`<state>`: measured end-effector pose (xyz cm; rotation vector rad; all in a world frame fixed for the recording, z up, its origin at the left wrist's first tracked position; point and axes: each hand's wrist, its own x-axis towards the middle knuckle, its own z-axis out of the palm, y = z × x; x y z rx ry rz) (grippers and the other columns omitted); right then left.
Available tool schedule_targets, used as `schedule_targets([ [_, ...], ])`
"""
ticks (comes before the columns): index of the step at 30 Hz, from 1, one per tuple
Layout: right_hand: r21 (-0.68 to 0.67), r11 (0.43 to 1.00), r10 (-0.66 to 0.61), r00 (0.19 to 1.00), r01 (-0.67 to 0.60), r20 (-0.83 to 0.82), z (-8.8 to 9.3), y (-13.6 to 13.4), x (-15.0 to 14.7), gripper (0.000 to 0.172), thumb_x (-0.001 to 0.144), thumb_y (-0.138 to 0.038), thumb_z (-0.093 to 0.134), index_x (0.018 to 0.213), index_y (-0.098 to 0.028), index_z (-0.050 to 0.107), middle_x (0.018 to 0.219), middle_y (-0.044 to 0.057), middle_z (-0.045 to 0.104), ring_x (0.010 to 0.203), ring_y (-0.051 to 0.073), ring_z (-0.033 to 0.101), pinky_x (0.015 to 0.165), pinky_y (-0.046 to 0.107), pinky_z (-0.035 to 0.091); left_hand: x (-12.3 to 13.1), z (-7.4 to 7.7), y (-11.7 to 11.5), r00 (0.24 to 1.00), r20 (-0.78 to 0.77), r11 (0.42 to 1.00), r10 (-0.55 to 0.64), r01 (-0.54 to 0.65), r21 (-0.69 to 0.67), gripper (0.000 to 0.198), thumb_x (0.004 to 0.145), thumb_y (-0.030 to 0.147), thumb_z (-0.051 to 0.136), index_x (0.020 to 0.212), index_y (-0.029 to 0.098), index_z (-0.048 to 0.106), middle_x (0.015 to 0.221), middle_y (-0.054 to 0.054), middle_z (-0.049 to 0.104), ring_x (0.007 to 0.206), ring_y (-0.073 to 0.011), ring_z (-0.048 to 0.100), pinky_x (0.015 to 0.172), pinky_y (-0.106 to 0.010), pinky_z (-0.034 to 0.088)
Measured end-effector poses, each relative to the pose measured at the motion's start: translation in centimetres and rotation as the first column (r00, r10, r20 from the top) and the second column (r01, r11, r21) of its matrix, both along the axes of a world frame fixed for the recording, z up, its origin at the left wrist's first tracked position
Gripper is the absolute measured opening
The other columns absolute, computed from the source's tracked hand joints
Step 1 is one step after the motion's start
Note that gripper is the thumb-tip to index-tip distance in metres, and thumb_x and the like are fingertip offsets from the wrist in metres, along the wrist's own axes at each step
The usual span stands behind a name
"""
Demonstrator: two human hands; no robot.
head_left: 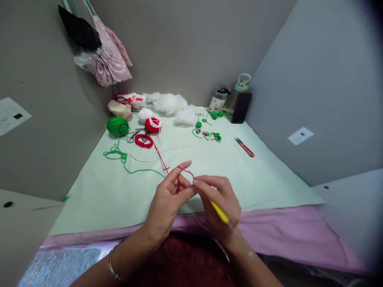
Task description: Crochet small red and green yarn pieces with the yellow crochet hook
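My left hand [167,197] has red yarn [178,182] looped over its raised index finger, its thumb reaching toward the right fingertips. In my right hand [220,199] is a crochet hook with a yellow handle [220,212]; its tip meets the yarn between the two hands. Whatever small stitches are at the fingertips are too small to make out. The red strand runs back across the table to a loose red coil [144,140] beside a red yarn ball [153,124] with white strands on it. Close to the left hand a green yarn strand [143,170] ends.
Farther back lie a green yarn ball [117,126], white stuffing [170,105] and small green and red crocheted pieces [206,134]. Orange-handled thread snips [244,147] lie to the right. A phone [241,107] leans on a bottle [243,82] by a pen cup [218,101]. Grey panels enclose the table.
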<state>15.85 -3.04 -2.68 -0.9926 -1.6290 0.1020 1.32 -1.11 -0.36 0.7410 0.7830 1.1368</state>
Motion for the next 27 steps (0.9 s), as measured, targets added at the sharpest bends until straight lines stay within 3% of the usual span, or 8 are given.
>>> schedule_targets([
  [3, 0.095, 0.994, -0.056, 0.994, 0.047, 0.093, -0.4, -0.3, -0.1, 0.05, 0.097, -0.01, 0.07, 0.139, -0.038, 0.072, 0.121, 0.008, 0.08, 0.107, 0.025, 0.074, 0.09, 0.042, 0.062, -0.2, -0.1, 0.1, 0.999, 0.021, 0.999, -0.029, 0.03, -0.032, 0.061, 0.079, 0.031, 0.095, 0.136, 0.025, 0.074, 0.077, 0.005, 0.062, 0.074, -0.0091, 0.054, 0.071, -0.021, 0.043],
  [6, -0.05, 0.996, 0.061, 0.981, -0.071, -0.187, -0.1, -0.1, -0.1, 0.036, 0.102, -0.012, 0.065, 0.125, -0.036, 0.079, 0.117, 0.007, 0.081, 0.106, 0.023, 0.074, 0.088, 0.04, 0.062, -0.4, -0.1, 0.3, 0.985, 0.111, 0.983, -0.134, 0.146, -0.111, 0.053, 0.079, 0.031, 0.095, 0.129, 0.025, 0.08, 0.08, 0.004, 0.063, 0.066, -0.0066, 0.046, 0.069, -0.02, 0.042],
  [10, -0.206, 0.91, 0.171, 0.777, -0.36, -0.606, 1.1, 0.7, 0.3, 0.014, 0.102, -0.026, 0.068, 0.101, -0.027, 0.082, 0.093, 0.004, 0.081, 0.075, 0.016, 0.071, 0.067, 0.029, 0.058, -0.8, 0.1, 0.6, 0.955, 0.206, 0.956, -0.216, 0.25, -0.154, 0.043, 0.079, 0.028, 0.093, 0.121, 0.024, 0.085, 0.079, 0.004, 0.059, 0.06, -0.0046, 0.037, 0.09, -0.028, 0.05],
  [13, -0.231, 0.837, 0.199, 0.67, -0.496, -0.715, 1.9, 0.9, 0.7, 0.019, 0.103, -0.035, 0.067, 0.094, -0.023, 0.078, 0.084, 0.004, 0.079, 0.06, 0.013, 0.064, 0.056, 0.026, 0.053, -1.2, 0.5, 0.7, 0.958, 0.171, 0.96, -0.232, 0.254, -0.121, 0.04, 0.079, 0.027, 0.091, 0.119, 0.023, 0.085, 0.084, 0.002, 0.063, 0.062, -0.0056, 0.039, 0.087, -0.026, 0.049],
  [17, -0.217, 0.896, 0.227, 0.819, -0.388, -0.527, 2.2, -0.2, 1.0, 0.021, 0.108, -0.026, 0.055, 0.103, -0.025, 0.075, 0.094, 0.005, 0.079, 0.071, 0.015, 0.07, 0.066, 0.031, 0.059, -1.7, 1.0, 0.3, 0.99, 0.005, 0.99, -0.138, 0.138, -0.004, 0.038, 0.083, 0.027, 0.088, 0.121, 0.028, 0.085, 0.082, 0.002, 0.064, 0.073, -0.0099, 0.05, 0.073, -0.021, 0.043],
  [20, -0.132, 0.973, 0.172, 0.978, -0.187, -0.117, 1.9, -1.1, 1.0, 0.027, 0.105, -0.015, 0.057, 0.118, -0.03, 0.076, 0.102, 0.005, 0.079, 0.088, 0.02, 0.075, 0.077, 0.035, 0.063, -1.5, 0.9, -0.1, 0.993, -0.115, 0.993, -0.024, 0.037, 0.109, 0.044, 0.085, 0.024, 0.088, 0.128, 0.032, 0.081, 0.082, 0.002, 0.066, 0.081, -0.0113, 0.056, 0.081, -0.022, 0.045],
  [23, -0.006, 0.998, 0.064, 0.98, -0.064, 0.186, 1.6, -1.5, 1.0, 0.041, 0.097, -0.011, 0.068, 0.128, -0.037, 0.076, 0.109, 0.005, 0.079, 0.096, 0.022, 0.076, 0.079, 0.035, 0.064, -1.3, 0.9, -0.3, 0.998, -0.021, 0.997, -0.062, 0.063, 0.042, 0.052, 0.082, 0.028, 0.092, 0.132, 0.031, 0.078, 0.079, 0.003, 0.066, 0.074, -0.0092, 0.055, 0.076, -0.02, 0.046],
  [27, -0.007, 0.996, 0.084, 0.996, -0.084, -0.026, 1.6, -1.1, 0.9, 0.033, 0.1, -0.015, 0.066, 0.123, -0.035, 0.079, 0.103, 0.005, 0.076, 0.092, 0.021, 0.073, 0.076, 0.035, 0.063, -1.5, 1.1, 0.0, 0.953, 0.21, 0.958, -0.217, 0.249, -0.14, 0.046, 0.077, 0.03, 0.096, 0.12, 0.023, 0.083, 0.074, 0.005, 0.061, 0.055, -0.0018, 0.038, 0.065, -0.017, 0.044],
])
